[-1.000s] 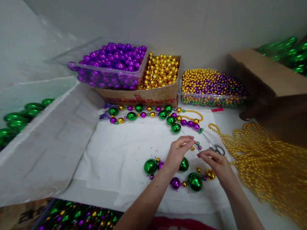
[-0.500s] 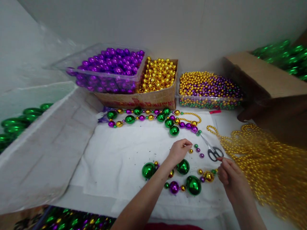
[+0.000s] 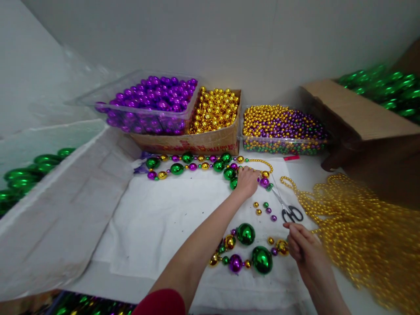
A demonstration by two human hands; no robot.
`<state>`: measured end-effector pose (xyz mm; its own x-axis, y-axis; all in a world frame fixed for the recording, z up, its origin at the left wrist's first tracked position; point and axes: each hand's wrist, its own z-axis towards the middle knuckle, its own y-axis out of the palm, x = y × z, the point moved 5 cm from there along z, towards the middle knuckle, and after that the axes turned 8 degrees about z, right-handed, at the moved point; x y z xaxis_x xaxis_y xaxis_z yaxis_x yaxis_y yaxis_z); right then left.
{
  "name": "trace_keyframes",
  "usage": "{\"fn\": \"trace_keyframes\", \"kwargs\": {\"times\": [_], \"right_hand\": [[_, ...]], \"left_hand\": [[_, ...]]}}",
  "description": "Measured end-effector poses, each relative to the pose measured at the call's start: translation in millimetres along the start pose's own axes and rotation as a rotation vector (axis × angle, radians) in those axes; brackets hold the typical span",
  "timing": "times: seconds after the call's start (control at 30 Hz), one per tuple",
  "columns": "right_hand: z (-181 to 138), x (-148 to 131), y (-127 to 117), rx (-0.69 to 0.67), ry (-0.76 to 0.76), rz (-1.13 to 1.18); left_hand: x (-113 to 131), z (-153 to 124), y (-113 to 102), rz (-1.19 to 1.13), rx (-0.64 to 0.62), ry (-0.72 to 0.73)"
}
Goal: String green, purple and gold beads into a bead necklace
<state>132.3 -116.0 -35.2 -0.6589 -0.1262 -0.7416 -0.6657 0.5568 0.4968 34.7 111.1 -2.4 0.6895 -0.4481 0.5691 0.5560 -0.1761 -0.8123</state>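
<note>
My left hand [image 3: 248,181] reaches over the far beads, fingers bent down onto the large purple beads [image 3: 264,182]; its fingertips and whatever is between them are hidden. Thumb and forefinger of my right hand [image 3: 303,247] are pinched together just below the handles of the scissors [image 3: 292,214]; what they hold is too small to make out. Beside that hand, a strand of mixed beads [image 3: 262,260] in green, purple and gold curves on the white cloth. Between the hands lie several small loose beads [image 3: 268,210]. Large green beads [image 3: 229,174] sit left of my left hand.
A finished-looking bead necklace [image 3: 177,169] stretches along the back. Behind it stand a clear tub of purple beads [image 3: 188,114], a cardboard box of gold beads [image 3: 218,138] and a tub of small mixed beads [image 3: 285,147]. Gold bead chains [image 3: 348,232] heap up at right.
My left hand has moved away from the small loose beads to the large purple beads farther back; another small gold bead now shows among the loose ones. My right hand stays pinched near the scissors.
</note>
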Motion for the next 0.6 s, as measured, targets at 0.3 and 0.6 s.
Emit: {"fn": "trace_keyframes", "kwargs": {"times": [0.3,0.6], "right_hand": [[-2,-4,9,-0.017,-0.034,-0.264],[-32,-11,14,-0.019,-0.05,-0.573]], "left_hand": [[-18,-73,-9,-1.463,-0.232,-0.416],[-20,-99,-4,-1.695,-0.167,-0.505]]}}
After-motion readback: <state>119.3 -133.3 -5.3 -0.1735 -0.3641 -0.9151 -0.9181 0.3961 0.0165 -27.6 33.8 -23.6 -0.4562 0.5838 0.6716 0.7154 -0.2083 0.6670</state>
